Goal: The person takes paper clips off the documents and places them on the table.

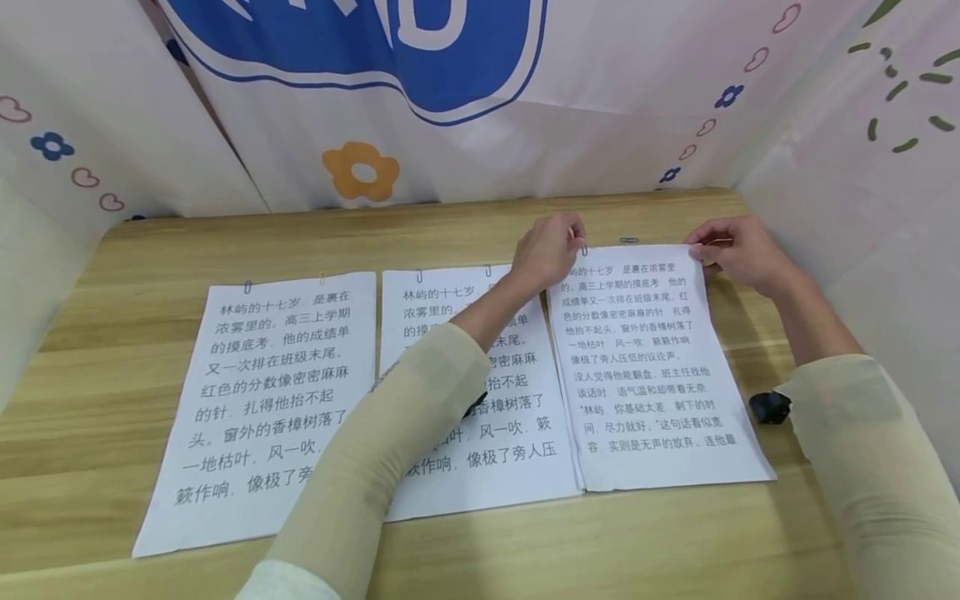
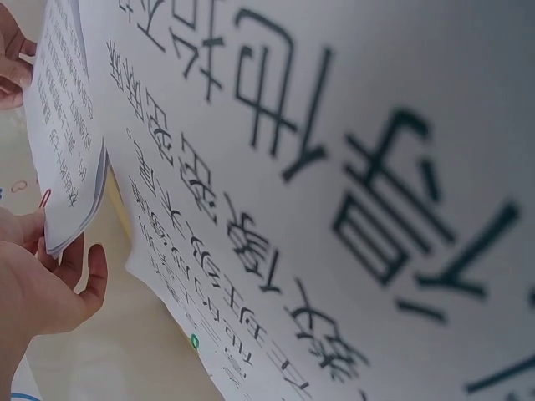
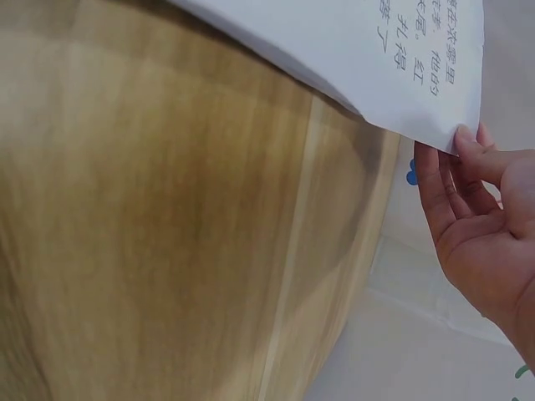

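Note:
Three sets of printed sheets lie in a row on the wooden table. At the right-hand stack of paper [image 1: 637, 367], my left hand [image 1: 551, 250] pinches the top left corner, with a paper clip [image 1: 584, 249] beside the fingertips. That clip looks red [image 2: 44, 198] in the left wrist view, where several sheet edges show at the corner. My right hand [image 1: 738, 250] holds the top right corner between thumb and fingers; the right wrist view shows this corner [image 3: 447, 134] raised off the table. A second paper clip [image 1: 628, 240] lies sideways just beyond the top edge.
The left stack [image 1: 262, 400] carries a dark clip [image 1: 247, 287] and a yellow clip [image 1: 322, 278]. Two clips, one of them here [image 1: 419, 275], sit on the middle stack [image 1: 480, 492], partly covered by my left forearm. A printed cloth [image 1: 600, 150] hangs behind the table [image 1: 67, 417].

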The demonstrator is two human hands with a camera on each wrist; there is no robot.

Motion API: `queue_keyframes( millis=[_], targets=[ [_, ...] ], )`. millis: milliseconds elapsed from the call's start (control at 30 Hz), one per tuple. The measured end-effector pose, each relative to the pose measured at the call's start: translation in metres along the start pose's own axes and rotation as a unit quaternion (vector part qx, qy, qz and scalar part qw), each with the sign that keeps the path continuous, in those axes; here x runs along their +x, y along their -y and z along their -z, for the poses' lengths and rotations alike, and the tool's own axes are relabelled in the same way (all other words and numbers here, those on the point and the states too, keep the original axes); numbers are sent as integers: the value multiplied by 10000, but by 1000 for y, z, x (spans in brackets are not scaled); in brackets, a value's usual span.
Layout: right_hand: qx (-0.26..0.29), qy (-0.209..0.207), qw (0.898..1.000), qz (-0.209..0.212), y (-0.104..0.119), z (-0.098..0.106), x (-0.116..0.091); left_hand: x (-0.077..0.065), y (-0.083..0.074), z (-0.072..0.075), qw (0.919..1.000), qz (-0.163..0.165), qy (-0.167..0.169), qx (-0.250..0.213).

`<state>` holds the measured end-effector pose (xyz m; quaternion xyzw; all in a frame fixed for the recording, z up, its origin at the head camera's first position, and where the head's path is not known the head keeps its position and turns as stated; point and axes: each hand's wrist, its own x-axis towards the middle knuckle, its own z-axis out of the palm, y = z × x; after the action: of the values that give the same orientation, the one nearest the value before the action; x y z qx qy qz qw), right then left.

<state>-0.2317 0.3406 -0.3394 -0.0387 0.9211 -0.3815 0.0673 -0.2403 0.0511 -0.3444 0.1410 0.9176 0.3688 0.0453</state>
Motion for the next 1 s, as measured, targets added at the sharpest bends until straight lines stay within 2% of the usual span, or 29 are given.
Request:
queue_keyframes(
  millis=[200,400,533,800,1000],
  targets=[
    [-2,-24,10000,31,-1,2,0,0,0,0,9999,-29,-23,-94],
    [-33,-75,10000,43,-3,2,-1,0,0,1,9986,4,-64,-525],
    [-122,-70,9999,-40,-1,4,-3,0,-1,1,9980,40,-47,-629],
    [-123,-50,9999,-75,1,5,-6,-1,-1,-1,9961,261,-175,-822],
    [-131,-61,9999,-41,-2,5,-5,-1,-2,-3,9920,449,-244,-1159]
  ],
)
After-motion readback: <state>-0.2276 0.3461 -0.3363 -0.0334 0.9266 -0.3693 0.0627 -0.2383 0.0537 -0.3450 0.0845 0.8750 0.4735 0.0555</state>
